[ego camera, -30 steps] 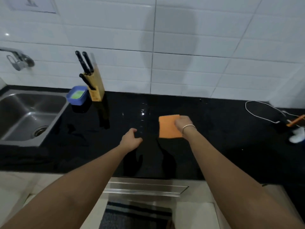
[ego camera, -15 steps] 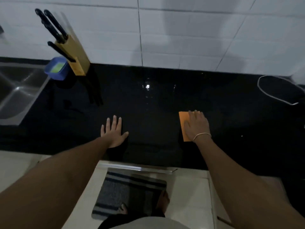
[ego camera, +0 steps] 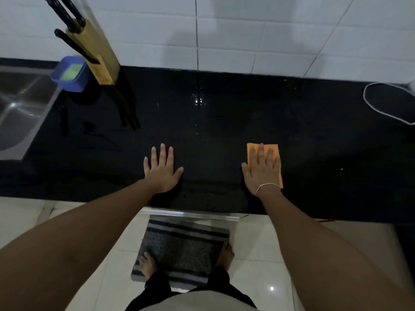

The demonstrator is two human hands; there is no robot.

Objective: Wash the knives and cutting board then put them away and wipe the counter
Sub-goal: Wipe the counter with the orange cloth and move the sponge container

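Observation:
My right hand [ego camera: 262, 170] lies flat with straight fingers on an orange cloth [ego camera: 275, 151], pressing it onto the black counter [ego camera: 224, 122] near its front edge. My left hand [ego camera: 161, 168] rests flat on the bare counter, fingers spread, about a forearm's length left of the cloth. A wooden knife block [ego camera: 100, 57] stands at the back left against the white tiled wall, with black-handled knives [ego camera: 67, 16] stuck in it. No cutting board is in view.
A blue tub [ego camera: 69, 75] with something green inside sits beside the knife block. The steel sink [ego camera: 20, 108] is at the far left. A white cable [ego camera: 381, 106] loops on the counter at the right. A striped mat [ego camera: 182, 248] lies on the floor under my feet.
My right hand has drawn the cloth toward the front edge and to the right. My left hand went from loosely curled to flat on the counter. The view has tilted down.

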